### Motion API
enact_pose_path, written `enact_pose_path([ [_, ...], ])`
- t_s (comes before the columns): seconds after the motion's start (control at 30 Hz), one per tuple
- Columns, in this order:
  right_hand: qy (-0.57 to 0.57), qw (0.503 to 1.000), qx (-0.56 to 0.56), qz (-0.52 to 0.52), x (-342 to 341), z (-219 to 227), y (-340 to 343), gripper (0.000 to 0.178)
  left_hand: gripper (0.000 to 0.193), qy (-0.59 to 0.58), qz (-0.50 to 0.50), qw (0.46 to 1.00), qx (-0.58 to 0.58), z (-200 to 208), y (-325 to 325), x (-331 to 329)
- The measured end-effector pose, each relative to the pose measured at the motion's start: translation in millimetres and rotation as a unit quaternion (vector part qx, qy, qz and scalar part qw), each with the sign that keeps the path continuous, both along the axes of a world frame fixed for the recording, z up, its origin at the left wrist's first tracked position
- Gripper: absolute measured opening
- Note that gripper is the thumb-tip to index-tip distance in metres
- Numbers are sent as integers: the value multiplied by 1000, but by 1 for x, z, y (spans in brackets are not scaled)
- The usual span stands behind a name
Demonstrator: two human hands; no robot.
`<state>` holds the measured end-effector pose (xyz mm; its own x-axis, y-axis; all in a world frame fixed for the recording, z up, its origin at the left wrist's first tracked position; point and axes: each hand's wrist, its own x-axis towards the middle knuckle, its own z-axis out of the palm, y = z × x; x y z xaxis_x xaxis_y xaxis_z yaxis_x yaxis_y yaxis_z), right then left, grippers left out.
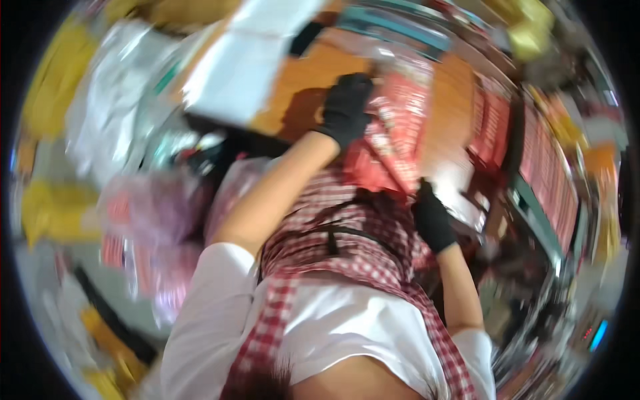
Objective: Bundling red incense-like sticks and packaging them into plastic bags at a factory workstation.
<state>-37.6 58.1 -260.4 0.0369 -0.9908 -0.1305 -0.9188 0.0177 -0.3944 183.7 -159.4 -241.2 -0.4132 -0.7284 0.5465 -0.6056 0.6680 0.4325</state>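
Shiny red plastic packets (400,100) with pale print lie on the orange-brown wooden tabletop (300,80), their near end hanging toward my checked apron. My left hand (347,110), in a black glove, is against the packets' left side; motion blur smears its fingers. At the lower right corner of the packets, my right hand (433,217), gloved in black too, has its fingers drawn together and seems to pinch the edge of one packet.
White sheet-like material (240,67) covers the table's left part. More red packets (490,117) lie on the right, beside a teal-edged crate (540,220) of red packs. Clear plastic bags (120,100) and pinkish bags (160,207) crowd the left. A teal tray (393,30) stands at the back.
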Motion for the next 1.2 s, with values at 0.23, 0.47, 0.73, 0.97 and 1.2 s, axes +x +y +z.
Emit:
enact_pose_path([
  [0.23,23,985,115,-127,18,79,-8,38,20,-73,-84,994,-16,-15,-40,-55],
  [0.47,4,989,23,-147,5,63,-77,46,19,-38,-127,989,-64,-2,-8,-57],
  [0.73,-36,974,-177,-138,-63,20,-134,30,49,-95,-143,980,96,-38,-17,37],
  [0.97,-207,925,-281,-151,-7,-30,-166,28,18,27,-26,986,162,-57,-27,-29],
  [1.2,-361,893,-230,-137,3,-54,-132,27,22,31,-18,986,162,-100,0,-7],
])
